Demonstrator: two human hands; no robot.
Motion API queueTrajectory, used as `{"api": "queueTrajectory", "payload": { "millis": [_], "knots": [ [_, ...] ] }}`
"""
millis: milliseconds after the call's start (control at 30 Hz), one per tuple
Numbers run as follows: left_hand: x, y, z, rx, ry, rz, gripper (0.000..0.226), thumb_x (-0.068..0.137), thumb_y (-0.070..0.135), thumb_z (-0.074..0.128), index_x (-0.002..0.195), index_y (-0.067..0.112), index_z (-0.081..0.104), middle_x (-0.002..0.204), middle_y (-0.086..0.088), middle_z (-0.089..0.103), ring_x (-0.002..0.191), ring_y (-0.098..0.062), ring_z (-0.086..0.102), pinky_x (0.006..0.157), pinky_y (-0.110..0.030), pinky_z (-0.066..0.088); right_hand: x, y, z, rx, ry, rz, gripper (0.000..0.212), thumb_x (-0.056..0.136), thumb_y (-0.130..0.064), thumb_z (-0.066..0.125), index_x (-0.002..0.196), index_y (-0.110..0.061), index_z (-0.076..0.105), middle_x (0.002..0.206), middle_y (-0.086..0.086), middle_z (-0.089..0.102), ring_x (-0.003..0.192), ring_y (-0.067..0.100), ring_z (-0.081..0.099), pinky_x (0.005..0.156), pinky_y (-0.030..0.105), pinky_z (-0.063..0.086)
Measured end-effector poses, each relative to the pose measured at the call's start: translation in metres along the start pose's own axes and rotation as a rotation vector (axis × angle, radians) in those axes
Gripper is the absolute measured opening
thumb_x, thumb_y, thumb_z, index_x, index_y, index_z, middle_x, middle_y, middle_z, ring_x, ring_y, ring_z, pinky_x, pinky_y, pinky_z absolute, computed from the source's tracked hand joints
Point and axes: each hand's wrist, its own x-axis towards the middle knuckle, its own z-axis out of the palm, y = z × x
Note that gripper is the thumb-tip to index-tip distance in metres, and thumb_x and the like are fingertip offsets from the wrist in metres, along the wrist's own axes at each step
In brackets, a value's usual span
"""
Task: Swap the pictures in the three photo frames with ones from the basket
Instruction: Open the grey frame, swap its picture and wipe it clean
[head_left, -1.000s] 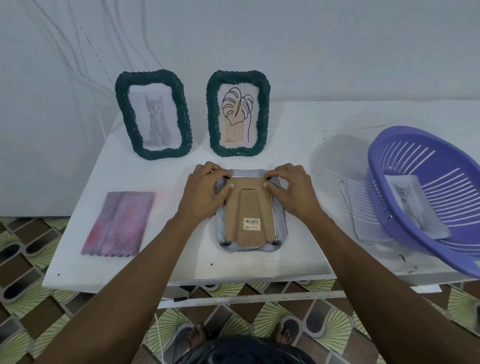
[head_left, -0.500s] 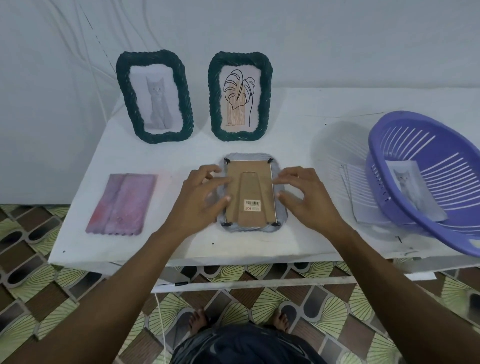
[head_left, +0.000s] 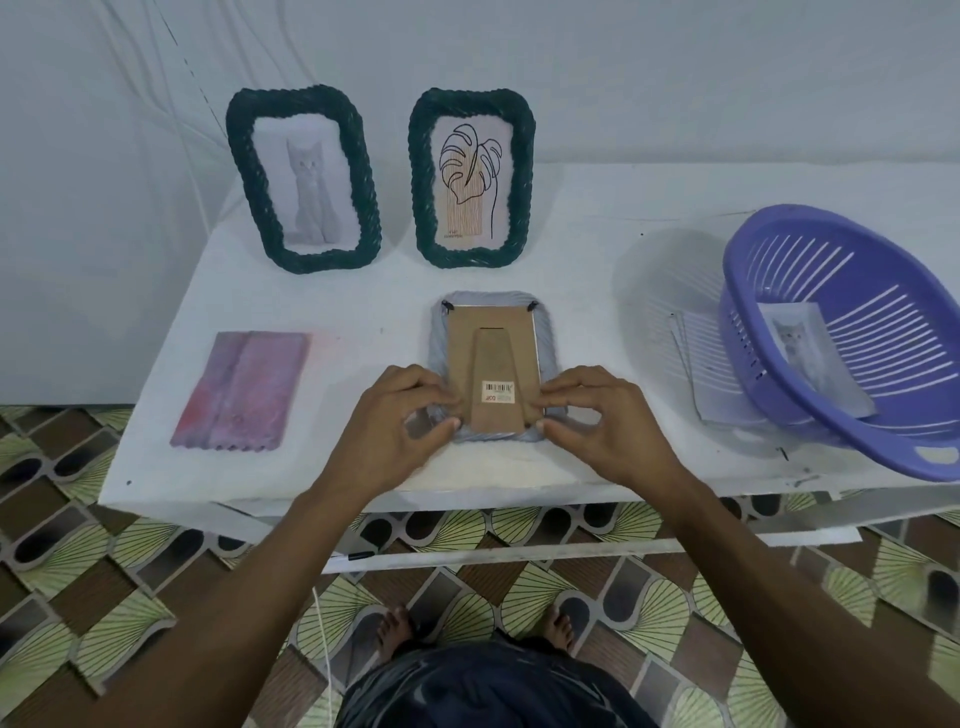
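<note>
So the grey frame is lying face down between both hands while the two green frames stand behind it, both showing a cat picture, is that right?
Not quite: in the head view only the left green frame shows a cat; the right green frame shows a leaf drawing. The rest holds.

Both forearms are bare from the bottom edge of the view up to the wrists, with no sleeve, watch, bracelet or ring on either. The left hand (head_left: 402, 421) and the right hand (head_left: 605, 418) are bare as well, without gloves, and the nails are short and unpainted. Low in the view, a dark navy garment (head_left: 488, 686) with a faint paler pattern covers the body. Below the near edge of the desk, two bare feet (head_left: 397, 626) show, with no shoes or socks.
</note>
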Motion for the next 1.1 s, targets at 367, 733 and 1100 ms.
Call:
{"api": "queueTrajectory", "payload": {
  "millis": [367, 733, 1100],
  "knots": [
    [-0.003, -0.001, -0.003, -0.019, 0.028, -0.052, 0.023, 0.076, 0.014, 0.081, 0.097, 0.02, 0.075, 0.097, 0.012, 0.062, 0.093, -0.008, 0.055, 0.084, -0.017, 0.044, -0.003, -0.013, 0.017, 0.018, 0.1, 0.091, 0.018, 0.074, -0.017, 0.08, 0.091, -0.019, 0.078, 0.095, -0.009, 0.069, 0.093, 0.0, 0.06, 0.084, 0.011, 0.044],
    [-0.012, -0.02, -0.044, 0.191, 0.089, -0.14, 0.034, 0.084, 0.042, 0.058, 0.107, 0.021, 0.071, 0.103, 0.004, 0.061, 0.099, -0.019, 0.054, 0.086, -0.035, 0.042, 0.017, -0.041, 0.051, 0.041, 0.055, 0.042, 0.024, 0.081, -0.035, 0.063, 0.1, -0.024, 0.072, 0.103, -0.011, 0.066, 0.1, 0.009, 0.06, 0.09, 0.044, 0.049],
    [0.046, 0.045, 0.037, 0.624, -0.26, -0.18, 0.064, 0.088, 0.07, 0.035, 0.143, 0.036, 0.037, 0.153, -0.009, 0.022, 0.14, -0.041, 0.013, 0.111, -0.058, 0.015, 0.018, 0.028, 0.001, -0.321, 0.043, 0.12, 0.038, 0.093, -0.021, 0.06, 0.129, -0.011, 0.06, 0.143, 0.015, 0.05, 0.133, 0.03, 0.046, 0.111, 0.045, 0.035]
  ]
}}
